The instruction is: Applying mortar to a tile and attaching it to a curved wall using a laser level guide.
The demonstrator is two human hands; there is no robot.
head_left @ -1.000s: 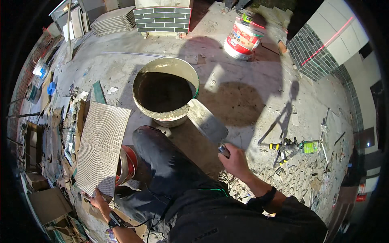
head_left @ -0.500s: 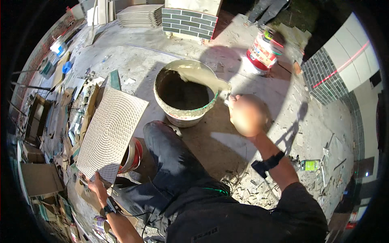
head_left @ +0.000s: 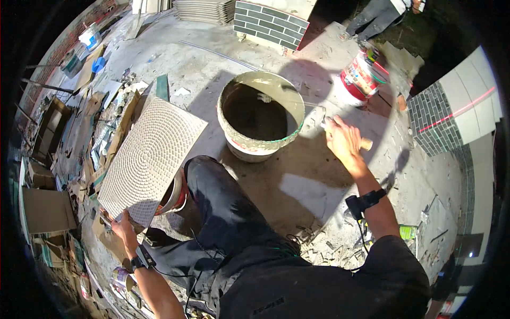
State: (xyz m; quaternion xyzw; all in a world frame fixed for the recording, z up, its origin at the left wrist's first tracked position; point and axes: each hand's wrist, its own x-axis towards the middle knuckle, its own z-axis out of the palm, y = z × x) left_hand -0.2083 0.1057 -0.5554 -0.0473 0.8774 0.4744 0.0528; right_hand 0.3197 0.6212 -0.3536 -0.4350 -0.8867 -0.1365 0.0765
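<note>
My left hand (head_left: 124, 234) grips the lower edge of a square beige tile (head_left: 146, 159), its face covered in rings of small raised blocks. The tile leans over a red and white bucket (head_left: 178, 199) beside my left knee and hides part of it. My right hand (head_left: 344, 139) is closed around the wooden handle (head_left: 366, 144) of a trowel, just right of a large bucket. The trowel's blade is thin and hard to make out against the floor. Grey mortar (head_left: 255, 114) lies inside the large bucket (head_left: 249, 151), and dried smears coat its rim.
Broken tile and cardboard scraps (head_left: 117, 122) cover the left side. A red and white pail (head_left: 358, 80) stands at the far right, near another person's legs (head_left: 372, 21). Dark brick-patterned walls (head_left: 271, 26) rise ahead and at right. Rubble (head_left: 337, 247) lies below my right arm.
My right hand and the trowel have moved away from the large bucket's rim, where the mortar-coated blade was. The view has shifted slightly. My left hand keeps hold of the tile.
</note>
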